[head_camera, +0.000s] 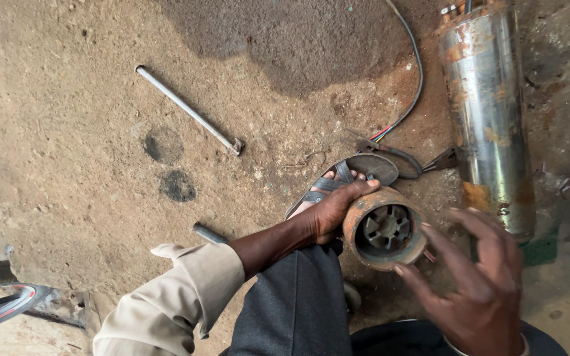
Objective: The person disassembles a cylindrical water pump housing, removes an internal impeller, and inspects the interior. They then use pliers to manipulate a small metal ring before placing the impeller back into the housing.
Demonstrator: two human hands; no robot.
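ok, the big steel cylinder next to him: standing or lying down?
Lying down. The rusty steel cylinder rests lengthwise on the dirt floor, its long side showing from above, cable leaving its far end.

One view only, and it sat on the person's head, tipped steeply down past the knees to the dirt floor (87, 132). It rode close: the left hand (334, 211) and the right hand (476, 277) filled the lower middle and right, well within arm's reach. The person's own trouser leg (298, 296) ran up from the bottom edge, so the lens looked forward and down along the body. The top edge cut off the steel cylinder (489, 112) at the upper right. No second view was there to share anything.
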